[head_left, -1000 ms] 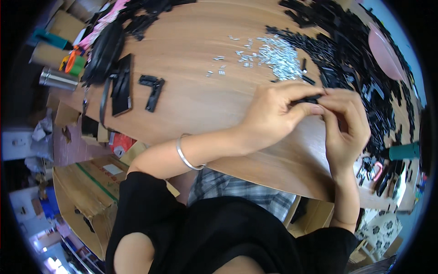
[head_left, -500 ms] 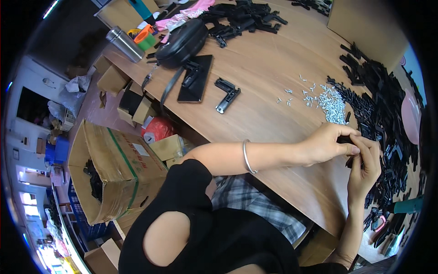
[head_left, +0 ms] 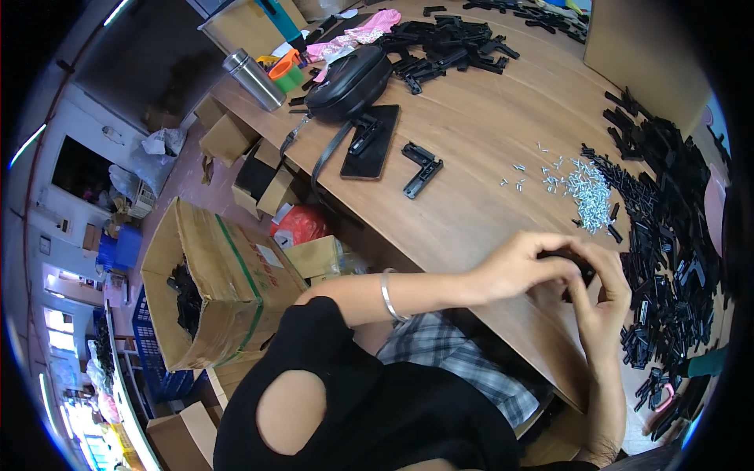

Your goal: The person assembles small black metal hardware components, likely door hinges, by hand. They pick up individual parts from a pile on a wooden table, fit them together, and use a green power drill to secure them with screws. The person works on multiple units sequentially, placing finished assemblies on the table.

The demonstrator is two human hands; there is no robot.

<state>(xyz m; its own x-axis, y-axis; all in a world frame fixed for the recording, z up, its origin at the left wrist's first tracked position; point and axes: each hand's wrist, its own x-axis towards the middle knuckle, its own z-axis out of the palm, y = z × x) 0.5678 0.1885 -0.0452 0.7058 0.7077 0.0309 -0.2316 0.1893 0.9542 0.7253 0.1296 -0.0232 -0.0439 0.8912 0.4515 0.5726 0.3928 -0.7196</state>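
Above the table's near right side, my left hand (head_left: 514,267) and my right hand (head_left: 603,302) meet with fingers curled round a small black part (head_left: 580,264). Fingers cover much of the part, so its full shape is hidden. Just beyond my hands lies a heap of small silver screws (head_left: 589,192), with a few scattered to its left. A large pile of black plastic parts (head_left: 667,177) spreads along the right, close to my right hand. Farther left, an L-shaped black piece (head_left: 424,169) rests alone on the wood.
A black bag (head_left: 349,85), a dark flat tablet-like object (head_left: 375,149) and a steel flask (head_left: 254,78) sit on the far left of the wooden table (head_left: 487,118). More black parts (head_left: 452,45) are heaped at the back. Below stands an open carton (head_left: 224,290).
Both hands have drawn left over the table, away from the pile of black parts. More of the black part shows between my fingers. The whole view has shifted slightly.
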